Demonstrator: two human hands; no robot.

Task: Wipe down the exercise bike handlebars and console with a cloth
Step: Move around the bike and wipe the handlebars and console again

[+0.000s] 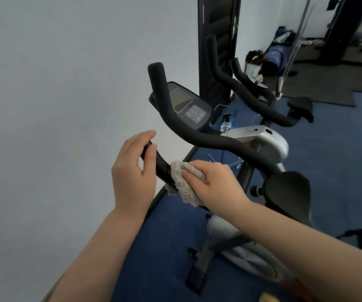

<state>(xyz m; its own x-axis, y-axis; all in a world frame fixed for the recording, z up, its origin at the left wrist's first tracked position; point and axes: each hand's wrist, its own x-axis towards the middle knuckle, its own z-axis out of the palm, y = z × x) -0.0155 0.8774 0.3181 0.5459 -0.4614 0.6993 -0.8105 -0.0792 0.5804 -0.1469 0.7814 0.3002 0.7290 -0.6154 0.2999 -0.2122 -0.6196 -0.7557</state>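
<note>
The main risk here is the cloth [185,184] slipping round the bar instead of rubbing it. It is bunched thick under the right hand [213,184], so pressure may land on the folds and leave the underside of the foam untouched. A loose lower corner hangs below the bar and could catch or drag. If the left hand [133,168] eases off, the near handlebar [161,164] end could shift under the push and the stroke would lose its bite. The console [186,105] also sits close beyond the far grip; a damp cloth pressed hard on its screen or buttons could be trouble, though I cannot tell whether the cloth is wet.

The left hand is curled round the near tip of the handlebar, thumb and fingers closed on it. The right hand is closed over the cloth, clamping it onto the bar just right of the left hand.

The cloth is pale grey and fluffy, like towelling, wrapped partly round the black padded bar at the near left of the bike. The handlebars are matte black foam, curving up to a far tip beside the console, which shows a grey screen over a small keypad and looks not yet wiped.
</note>
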